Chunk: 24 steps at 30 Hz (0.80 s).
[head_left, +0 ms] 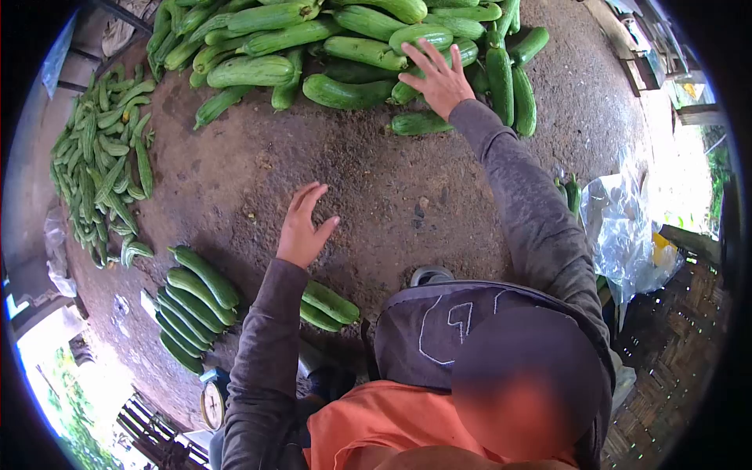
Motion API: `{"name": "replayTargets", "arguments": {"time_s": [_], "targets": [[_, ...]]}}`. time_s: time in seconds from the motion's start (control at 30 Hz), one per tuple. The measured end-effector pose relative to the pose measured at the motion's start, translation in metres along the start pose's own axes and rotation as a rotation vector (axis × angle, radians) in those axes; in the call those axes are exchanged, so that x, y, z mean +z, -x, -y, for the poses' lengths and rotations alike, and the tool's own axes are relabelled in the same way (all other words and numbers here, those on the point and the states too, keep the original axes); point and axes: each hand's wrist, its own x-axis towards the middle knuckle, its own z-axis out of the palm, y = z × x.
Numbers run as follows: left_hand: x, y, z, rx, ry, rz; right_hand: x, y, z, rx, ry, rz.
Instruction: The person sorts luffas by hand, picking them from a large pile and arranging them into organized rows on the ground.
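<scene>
Long green gourds (251,70) lie in a large heap at the top of the view. My right hand (443,78) reaches over the heap's lower right part, fingers spread, above a gourd (419,122) and others beside it. Over the bare brown ground, my left hand (305,227) is held with its fingers apart and nothing in it. Just below the left wrist lie a couple of paler green gourds (333,301), partly hidden by the sleeve.
Small ridged gourds (102,149) are piled at the left. Several gourds (192,301) lie in a row at the lower left, near a dial scale (211,403). Clear plastic bags (627,227) and a woven mat (666,352) are at the right.
</scene>
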Motion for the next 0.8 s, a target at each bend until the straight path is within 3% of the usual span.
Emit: {"name": "replayTargets", "arguments": {"time_s": [0.07,0.13,0.27,0.33,0.47,0.5,0.57,0.63,0.73,0.77,0.8], "targets": [[0.006,-0.002,-0.005,-0.002,0.053,0.006,-0.001,0.000,-0.001,0.036,-0.064,-0.046],[0.010,-0.005,-0.012,-0.138,0.278,0.025,-0.022,0.006,-0.007,0.152,-0.153,-0.186],[0.022,-0.010,-0.010,-0.419,0.901,0.063,-0.095,0.034,-0.002,0.178,-0.339,-0.544],[0.015,-0.017,-0.022,-0.554,1.317,0.136,-0.118,0.054,0.031,-0.046,-0.753,-0.572],[0.006,-0.026,-0.049,-0.628,2.050,0.398,-0.166,0.081,0.123,-0.567,-1.112,-0.305],[0.008,-0.022,-0.043,-0.686,2.142,0.425,-0.160,0.083,0.128,-0.570,-1.073,-0.273],[0.006,-0.007,-0.034,-0.723,1.837,0.234,-0.147,0.081,0.136,-0.586,-1.003,-0.216],[-0.003,0.009,-0.017,-0.632,1.491,0.100,-0.140,0.072,0.102,-0.374,-0.887,-0.156],[-0.028,0.033,0.003,-0.697,1.275,0.146,-0.107,0.065,0.066,0.041,-0.646,-0.150],[-0.036,0.032,0.013,-0.750,1.279,0.169,-0.089,0.063,0.059,0.103,-0.611,-0.118],[-0.063,0.054,0.029,-0.826,1.269,0.125,-0.063,0.055,0.054,0.002,-0.589,-0.105]]}}
